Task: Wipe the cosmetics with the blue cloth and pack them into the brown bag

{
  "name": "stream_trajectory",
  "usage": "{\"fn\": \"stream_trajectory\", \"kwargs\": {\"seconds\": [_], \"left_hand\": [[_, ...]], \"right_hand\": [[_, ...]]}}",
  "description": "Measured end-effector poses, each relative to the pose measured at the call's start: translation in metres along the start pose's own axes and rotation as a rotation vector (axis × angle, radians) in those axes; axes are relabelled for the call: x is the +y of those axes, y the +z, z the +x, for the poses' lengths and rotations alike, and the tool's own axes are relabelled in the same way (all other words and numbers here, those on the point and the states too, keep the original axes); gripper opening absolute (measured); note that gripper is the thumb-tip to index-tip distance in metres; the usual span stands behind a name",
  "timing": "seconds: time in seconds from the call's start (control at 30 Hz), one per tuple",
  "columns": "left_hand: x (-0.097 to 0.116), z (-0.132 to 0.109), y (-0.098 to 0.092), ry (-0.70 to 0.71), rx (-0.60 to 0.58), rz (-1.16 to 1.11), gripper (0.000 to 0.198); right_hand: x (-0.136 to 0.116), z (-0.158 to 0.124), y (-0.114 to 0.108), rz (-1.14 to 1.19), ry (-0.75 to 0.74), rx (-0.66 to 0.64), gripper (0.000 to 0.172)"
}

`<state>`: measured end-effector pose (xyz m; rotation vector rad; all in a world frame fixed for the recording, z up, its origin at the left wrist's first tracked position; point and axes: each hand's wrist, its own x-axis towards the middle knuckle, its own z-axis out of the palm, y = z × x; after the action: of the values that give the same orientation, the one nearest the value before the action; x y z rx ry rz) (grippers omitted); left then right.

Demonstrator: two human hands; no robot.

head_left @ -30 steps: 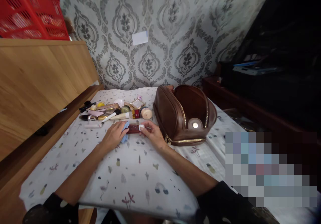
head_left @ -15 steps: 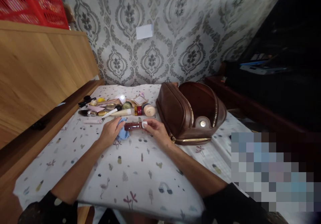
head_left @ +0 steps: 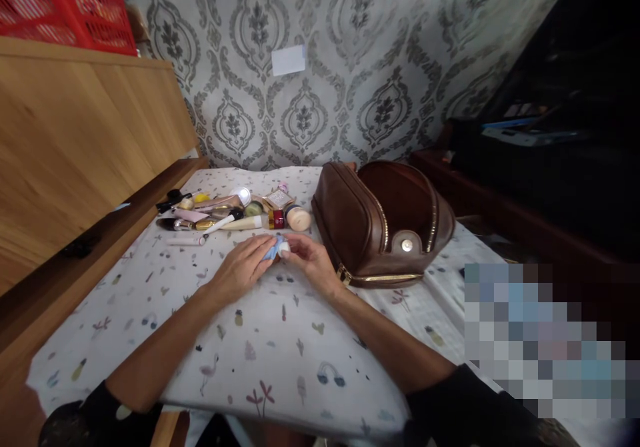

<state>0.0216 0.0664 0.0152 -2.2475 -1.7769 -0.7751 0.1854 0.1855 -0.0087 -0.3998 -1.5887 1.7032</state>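
Note:
My left hand (head_left: 245,265) is closed around a blue cloth (head_left: 273,249), which wraps a small bottle. Only the bottle's white cap (head_left: 285,247) shows; its dark red-brown body is hidden by the cloth and fingers. The fingertips of my right hand (head_left: 313,260) pinch the cap end. Both hands meet just above the patterned cloth cover (head_left: 270,367). Beyond them lies a spread of cosmetics, among them a round jar with a peach lid (head_left: 299,219), a red and gold bottle (head_left: 276,219), a cream tube (head_left: 244,224) and a white-handled brush (head_left: 220,224).
A brown leather cosmetic bag (head_left: 345,220) stands unzipped to the right of my hands. On the left rises a wooden cabinet (head_left: 90,120) with a red plastic basket (head_left: 95,7) on top. Patterned wallpaper (head_left: 350,120) covers the wall behind.
My left hand has slid right with the blue cloth along the bottle, up to the cap, covering the dark body. My right hand stays at the cap end.

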Motion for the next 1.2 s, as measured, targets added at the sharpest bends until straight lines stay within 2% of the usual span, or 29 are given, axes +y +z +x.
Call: {"fn": "stream_trajectory", "kwargs": {"seconds": [0.17, 0.27, 0.4, 0.6, 0.73, 0.83, 0.9, 0.93, 1.0, 1.07, 1.13, 1.2], "left_hand": [[-0.009, -0.004, -0.001, -0.045, -0.016, 0.046, 0.042], [-0.015, -0.007, -0.008, -0.162, -0.064, 0.076, 0.040], [-0.021, -0.007, -0.015, -0.286, -0.124, 0.093, 0.037], [-0.025, -0.007, -0.010, -0.355, -0.090, 0.133, 0.034], [-0.026, -0.007, -0.010, -0.396, -0.008, 0.159, 0.035], [-0.022, -0.005, -0.015, -0.418, 0.139, 0.104, 0.036], [-0.016, -0.003, -0.017, -0.366, 0.226, 0.007, 0.035], [-0.013, -0.002, -0.019, -0.319, 0.229, -0.049, 0.034], [-0.005, 0.000, -0.021, -0.211, 0.135, -0.153, 0.034], [0.001, 0.001, -0.022, -0.165, -0.006, -0.217, 0.033], [0.004, 0.001, -0.022, -0.200, -0.082, -0.214, 0.031], [0.004, 0.001, -0.021, -0.252, -0.092, -0.149, 0.032]], "right_hand": [[0.006, 0.002, -0.002, -0.006, 0.070, 0.033, 0.034], [0.005, 0.002, -0.001, -0.049, 0.070, 0.065, 0.035], [0.002, 0.002, 0.000, -0.030, 0.121, 0.032, 0.040], [0.001, 0.002, -0.001, -0.031, 0.171, 0.008, 0.041], [0.000, 0.002, -0.001, -0.047, 0.123, 0.027, 0.038], [-0.005, 0.000, -0.001, -0.065, 0.076, -0.013, 0.035], [-0.008, -0.002, 0.000, -0.074, 0.029, -0.052, 0.034], [-0.010, -0.003, 0.000, -0.077, 0.002, -0.069, 0.033], [-0.013, -0.006, 0.002, -0.071, -0.041, -0.102, 0.033], [-0.014, -0.007, 0.003, -0.049, -0.054, -0.135, 0.033], [-0.014, -0.008, 0.004, -0.019, -0.038, -0.150, 0.034], [-0.013, -0.008, 0.005, -0.015, -0.017, -0.130, 0.037]]}}
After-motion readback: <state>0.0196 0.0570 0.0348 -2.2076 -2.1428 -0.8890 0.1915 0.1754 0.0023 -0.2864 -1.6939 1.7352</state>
